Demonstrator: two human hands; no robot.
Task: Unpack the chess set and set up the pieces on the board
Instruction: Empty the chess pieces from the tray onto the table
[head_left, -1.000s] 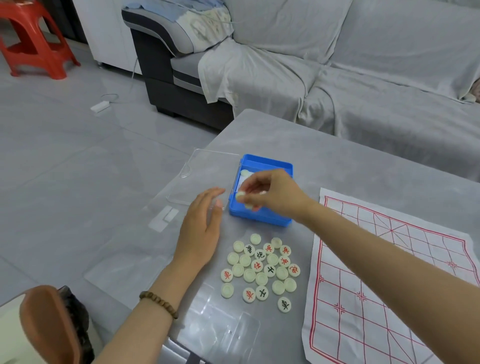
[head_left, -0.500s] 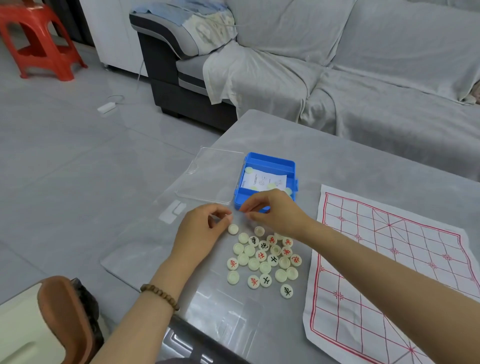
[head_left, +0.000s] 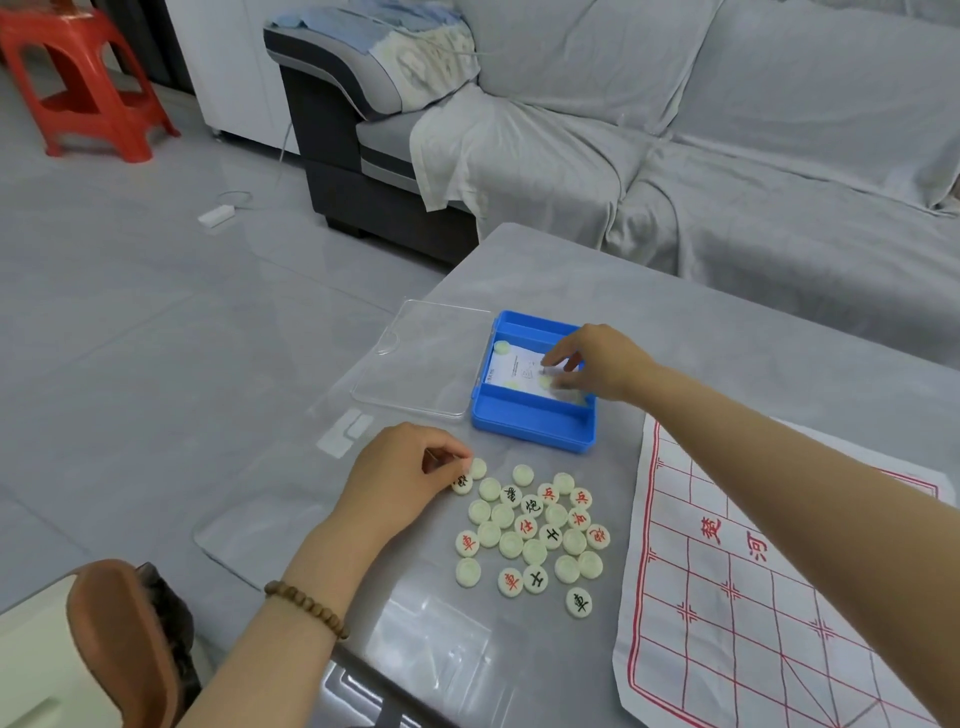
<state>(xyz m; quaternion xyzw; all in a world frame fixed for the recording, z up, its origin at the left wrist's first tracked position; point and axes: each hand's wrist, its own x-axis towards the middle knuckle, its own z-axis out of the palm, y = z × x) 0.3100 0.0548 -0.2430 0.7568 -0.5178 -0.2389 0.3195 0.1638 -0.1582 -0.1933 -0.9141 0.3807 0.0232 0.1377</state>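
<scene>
Several round cream chess pieces (head_left: 535, 525), marked in red or black or lying face down, sit in a loose cluster on the grey table. At the cluster's upper left, my left hand (head_left: 400, 483) pinches one black-marked piece (head_left: 462, 484) with curled fingers. The blue box (head_left: 530, 431) stands behind the cluster, with a white paper slip (head_left: 514, 369) and a few pieces inside. My right hand (head_left: 597, 364) reaches into the box, its fingers stretched down onto those pieces. The white paper board (head_left: 753, 597) with red lines lies flat at the right, with no pieces on it.
The clear box lid (head_left: 421, 364) lies left of the box, close to the table's left edge. A grey covered sofa (head_left: 675, 156) runs behind the table. A red stool (head_left: 78, 83) stands far left. A brown object (head_left: 119, 639) sits at the bottom left.
My right hand has gone from the front of the box back into it. My left hand shifted slightly and now pinches a black-marked piece at the cluster's edge.
</scene>
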